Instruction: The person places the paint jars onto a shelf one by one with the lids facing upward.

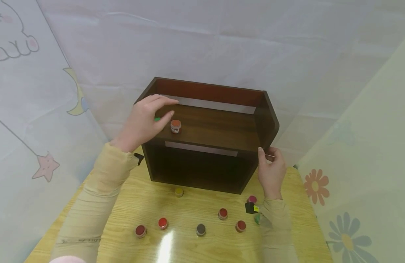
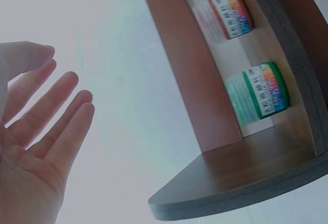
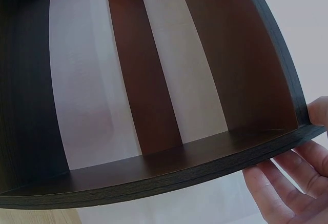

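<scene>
A dark brown two-tier wooden shelf (image 1: 215, 128) stands on the table. On its upper board sit a small paint jar with an orange lid (image 1: 175, 126) and a green-lidded paint jar (image 2: 265, 90), the latter mostly hidden behind my left hand in the head view. My left hand (image 1: 146, 118) hovers over the board's left end, fingers extended and holding nothing, thumb close to the orange jar; a gap separates it from both jars in the left wrist view. With thumb in front and fingers behind the side panel, my right hand (image 1: 272, 170) grips the shelf's right edge.
On the wooden table (image 1: 182, 212) before the shelf are several more paint jars, among them a yellow one (image 1: 178, 192), a dark grey one (image 1: 200, 229), a bright red one (image 1: 163, 223) and a pink one (image 1: 252, 199). Printed cloth walls surround the table.
</scene>
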Demonstrator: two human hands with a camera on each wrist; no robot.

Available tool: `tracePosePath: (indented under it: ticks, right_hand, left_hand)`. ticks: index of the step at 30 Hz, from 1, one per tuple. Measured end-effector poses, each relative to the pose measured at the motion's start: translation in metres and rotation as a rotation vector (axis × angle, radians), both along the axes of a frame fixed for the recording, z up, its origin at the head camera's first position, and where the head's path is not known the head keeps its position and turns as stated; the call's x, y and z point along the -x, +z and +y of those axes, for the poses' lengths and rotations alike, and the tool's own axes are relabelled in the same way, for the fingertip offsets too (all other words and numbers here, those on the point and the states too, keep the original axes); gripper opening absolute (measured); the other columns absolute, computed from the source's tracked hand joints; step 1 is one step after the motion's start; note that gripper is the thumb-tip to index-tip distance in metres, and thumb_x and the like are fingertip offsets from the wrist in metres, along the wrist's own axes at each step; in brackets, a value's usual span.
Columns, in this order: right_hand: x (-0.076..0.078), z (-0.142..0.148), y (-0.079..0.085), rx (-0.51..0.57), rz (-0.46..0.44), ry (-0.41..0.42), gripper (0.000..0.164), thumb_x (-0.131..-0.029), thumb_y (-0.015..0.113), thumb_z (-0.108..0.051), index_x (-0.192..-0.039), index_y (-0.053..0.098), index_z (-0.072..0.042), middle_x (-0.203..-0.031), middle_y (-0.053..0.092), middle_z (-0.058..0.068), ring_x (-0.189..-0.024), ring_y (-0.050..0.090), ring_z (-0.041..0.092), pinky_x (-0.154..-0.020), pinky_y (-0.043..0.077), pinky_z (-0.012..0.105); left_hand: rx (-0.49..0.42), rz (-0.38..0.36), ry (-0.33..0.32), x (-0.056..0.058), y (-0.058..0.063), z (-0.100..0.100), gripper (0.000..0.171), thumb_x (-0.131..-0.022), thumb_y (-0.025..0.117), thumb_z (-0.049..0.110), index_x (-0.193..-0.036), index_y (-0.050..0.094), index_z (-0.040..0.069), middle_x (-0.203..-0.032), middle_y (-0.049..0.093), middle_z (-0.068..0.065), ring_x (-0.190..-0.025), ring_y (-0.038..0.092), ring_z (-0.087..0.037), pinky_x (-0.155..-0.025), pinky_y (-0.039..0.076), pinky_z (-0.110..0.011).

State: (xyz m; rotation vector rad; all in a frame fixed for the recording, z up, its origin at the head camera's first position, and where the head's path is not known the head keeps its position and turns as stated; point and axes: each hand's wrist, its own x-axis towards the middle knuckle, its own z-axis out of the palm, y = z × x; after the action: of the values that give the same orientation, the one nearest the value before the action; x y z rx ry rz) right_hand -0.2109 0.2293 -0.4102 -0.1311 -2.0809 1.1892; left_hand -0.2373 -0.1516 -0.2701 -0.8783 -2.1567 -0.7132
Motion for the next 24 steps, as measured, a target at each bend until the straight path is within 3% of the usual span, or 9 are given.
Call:
tracePosePath:
  ticks: [10, 17, 24]
  right_hand:
    - [0.0, 0.002, 0.0, 0.006, 0.01, 0.007, 0.031, -0.099, 0.069, -0.023, -0.106, 0.067, 0.007, -0.099, 0.069, 0.02, -0.084, 0.067, 0.029, -0.072, 0.046, 0.021]
    - [0.0, 0.003, -0.001, 0.008, 0.012, 0.004, 0.032, -0.098, 0.069, -0.023, -0.104, 0.068, 0.008, -0.099, 0.069, 0.02, -0.084, 0.067, 0.027, -0.072, 0.046, 0.021]
    - [0.001, 0.003, -0.002, 0.007, 0.001, 0.0, 0.034, -0.099, 0.068, -0.025, -0.105, 0.069, 0.008, -0.1, 0.069, 0.02, -0.087, 0.068, 0.031, -0.073, 0.045, 0.022]
  left_hand:
    - [-0.085, -0.005, -0.023, -0.018, -0.003, -0.009, 0.028, -0.094, 0.072, 0.004, -0.122, 0.073, 0.006, -0.114, 0.072, -0.006, -0.102, 0.065, -0.02, -0.085, 0.05, -0.038]
    - [-0.142, -0.044, -0.025, -0.031, -0.013, -0.016, 0.028, -0.092, 0.074, 0.0, -0.119, 0.075, 0.006, -0.112, 0.073, -0.003, -0.09, 0.067, -0.017, -0.08, 0.054, -0.032]
    - [-0.205, -0.039, 0.022, -0.036, -0.025, -0.026, 0.024, -0.091, 0.074, 0.001, -0.115, 0.076, 0.006, -0.102, 0.075, -0.002, -0.082, 0.068, -0.013, -0.07, 0.049, -0.021]
